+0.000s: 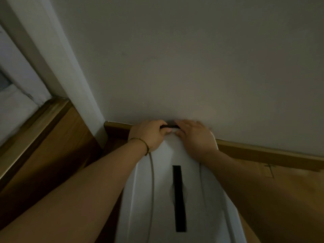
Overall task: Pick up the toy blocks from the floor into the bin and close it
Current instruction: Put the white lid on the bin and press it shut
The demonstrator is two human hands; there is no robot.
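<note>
Bin (163,165), white and long, sits on the brown wood floor (298,199) with its far end right up against the gray wall (192,58). Its white lid (191,181) lies on top, and a long black slot (178,199) runs down the middle of the lid. At the far end of the lid there is a small black clip (169,126). The left hand (149,135) is at that end, and its fingers (156,124) are curled around the black clip, holding it. A thin string band (140,141) goes around the left wrist. The right hand (196,139) rests palm down on the same end of the lid, just beside the clip. It looks blurry, so I cannot tell if its fingers (184,124) hold the clip or only press on the lid. A wood strip (263,153) runs along the bottom of the wall.
</note>
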